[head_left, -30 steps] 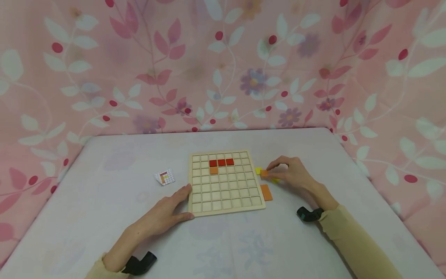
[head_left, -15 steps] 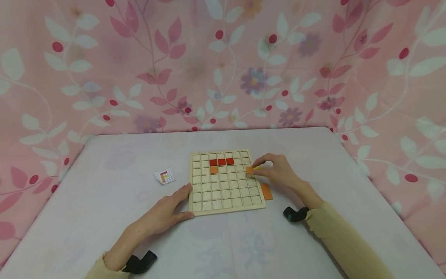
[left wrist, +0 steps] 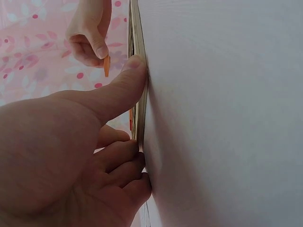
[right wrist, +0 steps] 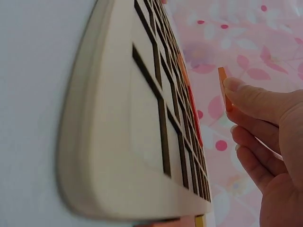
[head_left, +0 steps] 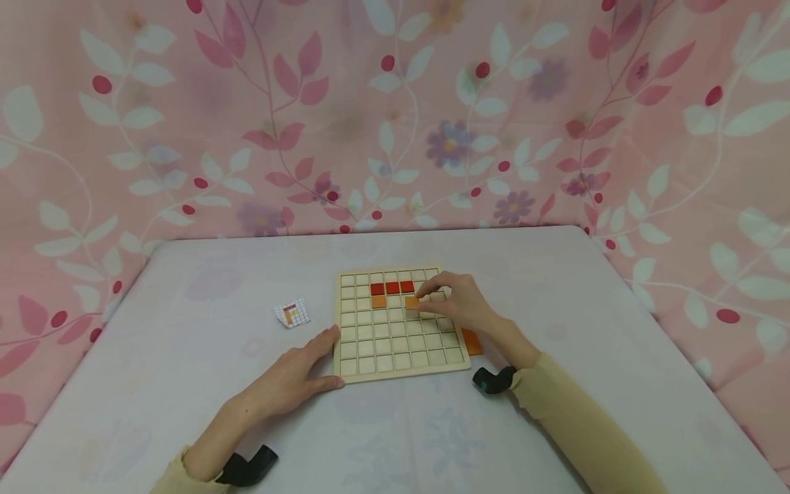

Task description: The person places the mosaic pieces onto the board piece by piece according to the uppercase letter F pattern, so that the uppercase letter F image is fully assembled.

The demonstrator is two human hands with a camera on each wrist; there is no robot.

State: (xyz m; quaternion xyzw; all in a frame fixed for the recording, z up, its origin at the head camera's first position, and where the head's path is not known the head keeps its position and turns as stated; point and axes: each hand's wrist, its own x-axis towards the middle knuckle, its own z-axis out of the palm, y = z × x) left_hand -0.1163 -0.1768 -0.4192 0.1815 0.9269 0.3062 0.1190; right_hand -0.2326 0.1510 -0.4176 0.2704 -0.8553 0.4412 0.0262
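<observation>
In the head view, my right hand (head_left: 459, 298) is over the wooden grid board (head_left: 391, 346), pinching a square orange tile (head_left: 411, 302) between thumb and fingers. The right wrist view has this held tile (right wrist: 224, 89) raised off the board's surface, with the other fingers bent below it. Three red tiles (head_left: 392, 288) sit in a row in the grid, and a single placed orange tile (head_left: 379, 302) lies below the left one. My left hand (head_left: 290, 377) rests against the board's near left corner, its thumb at the front edge and fingers along the left side.
A small paper card (head_left: 292, 313) printed with a coloured grid pattern lies left of the board. More orange pieces (head_left: 472, 341) lie by the board's right edge, partly behind the right wrist. A floral cloth backdrop (head_left: 395, 137) hangs behind the white-covered table (head_left: 210, 288).
My right hand has carried the orange tile leftward from beside the board to over the grid, near the red row's right end. The left hand and board have stayed put.
</observation>
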